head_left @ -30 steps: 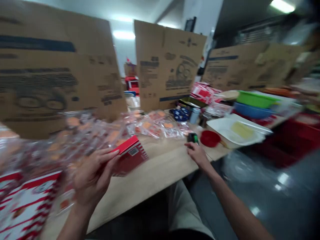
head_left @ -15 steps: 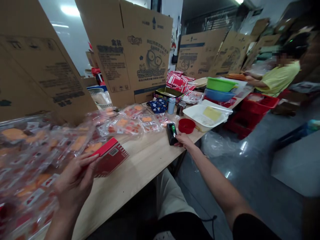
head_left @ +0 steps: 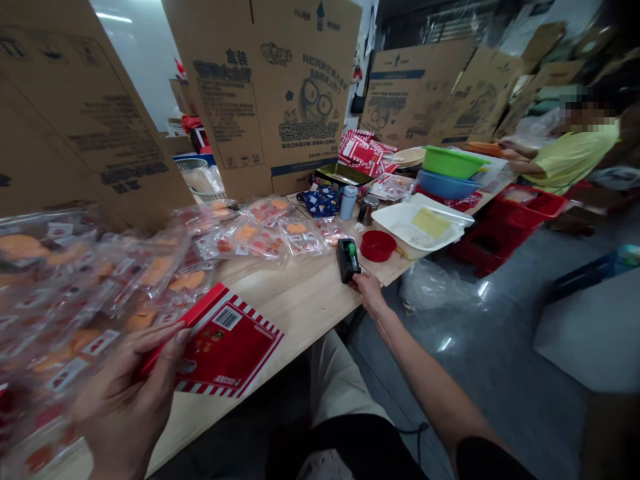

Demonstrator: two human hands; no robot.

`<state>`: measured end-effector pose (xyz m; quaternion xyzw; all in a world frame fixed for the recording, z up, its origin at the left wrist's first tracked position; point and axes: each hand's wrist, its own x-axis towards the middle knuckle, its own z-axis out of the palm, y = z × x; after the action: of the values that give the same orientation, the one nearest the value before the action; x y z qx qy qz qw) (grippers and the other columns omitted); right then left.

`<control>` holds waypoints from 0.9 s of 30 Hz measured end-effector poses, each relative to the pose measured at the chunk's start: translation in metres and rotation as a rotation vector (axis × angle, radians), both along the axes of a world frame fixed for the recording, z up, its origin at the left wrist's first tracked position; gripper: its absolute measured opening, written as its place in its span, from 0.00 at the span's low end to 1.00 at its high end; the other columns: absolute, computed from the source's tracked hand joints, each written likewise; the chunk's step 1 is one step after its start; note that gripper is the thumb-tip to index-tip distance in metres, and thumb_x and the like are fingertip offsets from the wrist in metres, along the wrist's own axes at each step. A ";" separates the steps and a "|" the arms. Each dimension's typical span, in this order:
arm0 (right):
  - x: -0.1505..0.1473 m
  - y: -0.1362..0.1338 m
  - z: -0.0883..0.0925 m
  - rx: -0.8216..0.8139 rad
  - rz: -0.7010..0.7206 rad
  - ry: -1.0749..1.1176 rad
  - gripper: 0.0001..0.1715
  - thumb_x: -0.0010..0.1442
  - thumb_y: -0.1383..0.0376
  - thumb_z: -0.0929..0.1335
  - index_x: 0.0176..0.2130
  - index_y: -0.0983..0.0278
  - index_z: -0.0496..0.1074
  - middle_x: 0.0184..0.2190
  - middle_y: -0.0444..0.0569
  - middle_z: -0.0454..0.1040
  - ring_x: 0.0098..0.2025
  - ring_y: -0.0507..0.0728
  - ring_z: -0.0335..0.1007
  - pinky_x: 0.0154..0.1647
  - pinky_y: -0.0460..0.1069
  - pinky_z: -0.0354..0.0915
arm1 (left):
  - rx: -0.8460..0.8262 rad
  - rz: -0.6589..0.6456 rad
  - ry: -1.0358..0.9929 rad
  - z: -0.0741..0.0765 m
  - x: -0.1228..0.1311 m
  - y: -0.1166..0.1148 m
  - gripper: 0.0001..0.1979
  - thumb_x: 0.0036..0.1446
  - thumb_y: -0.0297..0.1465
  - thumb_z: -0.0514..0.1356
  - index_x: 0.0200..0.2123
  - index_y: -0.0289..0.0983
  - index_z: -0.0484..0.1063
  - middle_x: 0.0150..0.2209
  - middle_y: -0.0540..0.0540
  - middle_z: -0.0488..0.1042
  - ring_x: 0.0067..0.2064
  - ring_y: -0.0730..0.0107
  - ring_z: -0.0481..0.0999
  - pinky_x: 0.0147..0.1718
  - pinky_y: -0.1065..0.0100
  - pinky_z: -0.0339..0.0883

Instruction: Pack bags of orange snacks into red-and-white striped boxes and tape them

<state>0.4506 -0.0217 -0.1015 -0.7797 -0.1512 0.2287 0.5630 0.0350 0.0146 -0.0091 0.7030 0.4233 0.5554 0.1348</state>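
Observation:
My left hand [head_left: 135, 387] grips a flat red card box [head_left: 227, 347] with striped edges and a barcode label, thumb on top, tilted above the wooden table [head_left: 300, 300]. My right hand [head_left: 369, 290] reaches out to a black tape dispenser [head_left: 346, 260] with a green roll. Its fingers are closed at the dispenser's near end; whether a strip of tape is between them is too small to see. Just right of the dispenser stands a red round tub [head_left: 378, 246]. Clear packets with orange pieces [head_left: 185, 280] are heaped around and behind the left hand.
A white basket [head_left: 400, 217] with a yellow cloth, a blue bottle [head_left: 349, 202] and a green basin [head_left: 453, 162] stand farther along the table. Large cardboard sheets [head_left: 270, 100] rise behind. A person in a yellow shirt [head_left: 565, 157] sits at the far right, beside red crates [head_left: 530, 203].
The red box has come nearer and turned, so its printed face shows more. My right hand has shifted slightly along the dispenser's near end. The view has tilted down a little.

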 end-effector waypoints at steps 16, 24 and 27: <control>-0.212 -0.056 0.154 0.493 1.045 0.064 0.10 0.60 0.59 0.71 0.38 0.61 0.79 0.20 0.42 0.69 0.22 0.50 0.63 0.23 0.46 0.61 | 0.291 -0.146 0.126 0.035 0.006 -0.047 0.07 0.60 0.22 0.63 0.41 0.38 0.73 0.44 0.42 0.80 0.43 0.66 0.81 0.41 0.68 0.73; -0.258 -0.037 0.170 0.542 1.148 0.200 0.39 0.60 0.61 0.69 0.67 0.62 0.63 0.18 0.37 0.70 0.21 0.49 0.63 0.24 0.46 0.64 | 0.455 -0.077 0.294 0.037 -0.009 -0.055 0.09 0.59 0.21 0.63 0.40 0.38 0.70 0.45 0.39 0.80 0.45 0.65 0.81 0.43 0.66 0.74; -0.262 -0.033 0.164 0.500 1.132 0.200 0.40 0.58 0.62 0.69 0.68 0.65 0.62 0.18 0.36 0.70 0.19 0.49 0.62 0.22 0.46 0.62 | 0.447 -0.084 0.280 0.034 -0.010 -0.057 0.10 0.59 0.20 0.63 0.41 0.38 0.69 0.43 0.41 0.80 0.47 0.64 0.81 0.44 0.67 0.75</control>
<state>0.1889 -0.0544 0.0623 -0.3985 -0.5360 0.5211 0.5314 0.0246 -0.0420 0.0250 0.8022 0.2751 0.5263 -0.0607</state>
